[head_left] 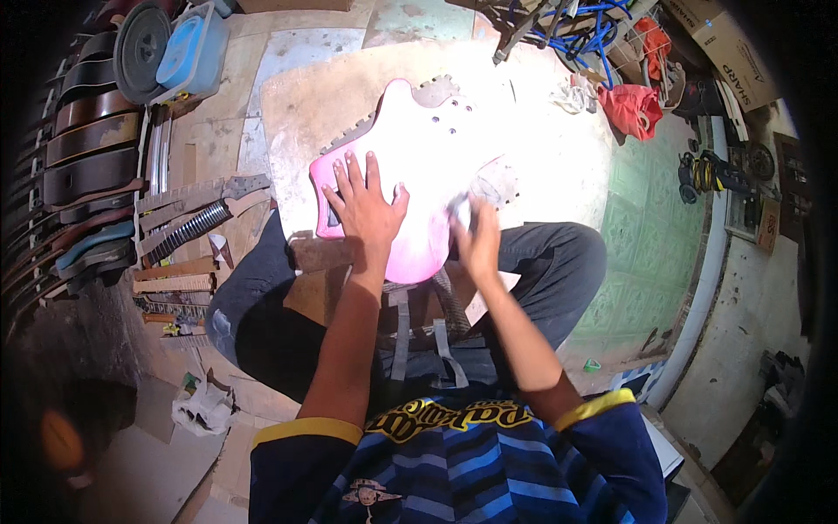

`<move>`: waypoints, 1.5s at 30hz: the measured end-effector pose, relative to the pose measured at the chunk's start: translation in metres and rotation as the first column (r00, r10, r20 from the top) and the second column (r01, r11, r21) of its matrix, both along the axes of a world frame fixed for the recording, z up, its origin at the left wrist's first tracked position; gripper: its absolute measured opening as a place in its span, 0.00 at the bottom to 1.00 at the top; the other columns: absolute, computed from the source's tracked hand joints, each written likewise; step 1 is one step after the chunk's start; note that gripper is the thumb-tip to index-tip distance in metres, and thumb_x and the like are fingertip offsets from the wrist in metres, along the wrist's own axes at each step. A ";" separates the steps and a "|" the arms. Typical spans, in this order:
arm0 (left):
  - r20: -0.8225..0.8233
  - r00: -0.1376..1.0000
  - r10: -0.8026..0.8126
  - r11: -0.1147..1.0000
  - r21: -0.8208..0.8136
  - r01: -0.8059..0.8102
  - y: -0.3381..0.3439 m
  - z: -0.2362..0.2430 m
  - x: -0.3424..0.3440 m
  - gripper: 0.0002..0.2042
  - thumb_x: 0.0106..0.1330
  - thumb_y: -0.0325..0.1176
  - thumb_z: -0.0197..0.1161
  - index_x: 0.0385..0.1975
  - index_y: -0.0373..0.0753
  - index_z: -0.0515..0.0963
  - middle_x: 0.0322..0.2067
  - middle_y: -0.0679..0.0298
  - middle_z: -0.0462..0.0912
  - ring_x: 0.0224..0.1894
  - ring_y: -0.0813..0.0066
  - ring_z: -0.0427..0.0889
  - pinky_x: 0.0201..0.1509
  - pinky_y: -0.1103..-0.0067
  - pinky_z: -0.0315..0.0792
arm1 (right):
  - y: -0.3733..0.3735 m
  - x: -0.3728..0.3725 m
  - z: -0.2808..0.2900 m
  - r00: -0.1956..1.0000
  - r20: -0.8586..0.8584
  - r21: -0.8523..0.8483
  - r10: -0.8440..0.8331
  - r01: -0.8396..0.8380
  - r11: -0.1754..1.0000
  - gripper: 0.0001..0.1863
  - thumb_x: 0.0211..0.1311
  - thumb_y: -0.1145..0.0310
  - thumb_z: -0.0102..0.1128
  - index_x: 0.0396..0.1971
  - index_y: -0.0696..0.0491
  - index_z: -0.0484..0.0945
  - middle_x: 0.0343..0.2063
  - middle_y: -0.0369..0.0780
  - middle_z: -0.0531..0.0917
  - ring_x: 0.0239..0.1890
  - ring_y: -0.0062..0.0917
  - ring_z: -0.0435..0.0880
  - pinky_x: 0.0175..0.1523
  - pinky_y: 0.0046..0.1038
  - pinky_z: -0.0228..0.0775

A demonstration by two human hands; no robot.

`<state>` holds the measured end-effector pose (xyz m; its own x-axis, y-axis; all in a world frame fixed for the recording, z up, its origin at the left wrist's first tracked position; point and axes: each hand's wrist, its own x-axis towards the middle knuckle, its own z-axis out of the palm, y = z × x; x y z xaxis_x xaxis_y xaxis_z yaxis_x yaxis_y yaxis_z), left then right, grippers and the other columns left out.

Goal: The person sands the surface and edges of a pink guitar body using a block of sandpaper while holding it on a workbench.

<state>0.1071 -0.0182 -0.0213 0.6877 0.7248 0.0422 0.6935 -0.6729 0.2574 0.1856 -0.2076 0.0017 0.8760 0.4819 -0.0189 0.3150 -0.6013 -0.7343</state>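
A pink electric guitar body [417,255] lies across my lap and the board in front of me, its upper part washed out by glare. Several small dark holes show near its far end. My left hand [368,214] rests flat on its left side, fingers spread. At the right edge of the body, my right hand [479,244] is curled round a small grey pad [457,204], pressed against the pink side; the fingers partly hide it. Just beyond that hand lies a grey piece with a toothed edge [499,181]. Another toothed grey mat [351,135] shows from under the body.
Curved guitar side pieces [83,179] are stacked at the far left, with tools such as a black-coiled handle [188,234] nearby. A clear tub [205,61] stands at the back left. Blue cables [602,35] and a red cloth [630,112] lie at the back right.
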 end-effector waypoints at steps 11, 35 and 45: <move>-0.014 1.000 -0.012 0.998 0.053 0.012 -0.003 -0.005 -0.002 0.38 0.67 0.55 0.60 0.75 0.42 0.67 0.77 0.46 0.60 0.80 0.42 0.54 0.77 0.36 0.46 | 0.007 0.017 -0.002 0.954 0.226 -0.170 0.198 -0.161 0.972 0.29 0.55 0.78 0.70 0.61 0.52 0.78 0.58 0.53 0.79 0.60 0.54 0.75 0.64 0.49 0.68; -0.115 0.993 -0.012 1.000 0.011 0.014 -0.003 -0.002 -0.004 0.39 0.68 0.57 0.56 0.78 0.45 0.63 0.79 0.50 0.56 0.81 0.44 0.50 0.79 0.38 0.43 | 0.004 0.005 0.015 0.902 0.106 -0.131 0.418 -0.404 0.905 0.33 0.51 0.81 0.70 0.61 0.50 0.80 0.56 0.48 0.81 0.59 0.50 0.78 0.64 0.47 0.71; -0.125 0.992 -0.011 0.999 0.033 0.015 0.000 -0.006 0.001 0.40 0.68 0.58 0.56 0.78 0.45 0.63 0.79 0.50 0.56 0.81 0.44 0.50 0.78 0.37 0.42 | 0.020 0.009 0.021 0.940 0.099 -0.080 0.327 -0.320 0.944 0.31 0.51 0.80 0.71 0.59 0.50 0.81 0.57 0.49 0.80 0.59 0.50 0.78 0.64 0.46 0.72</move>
<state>0.1084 -0.0181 -0.0276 0.6985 0.7154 -0.0199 0.7098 -0.6890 0.1466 0.1946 -0.1878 0.0228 0.6714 0.7405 0.0300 0.5764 -0.4962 -0.6492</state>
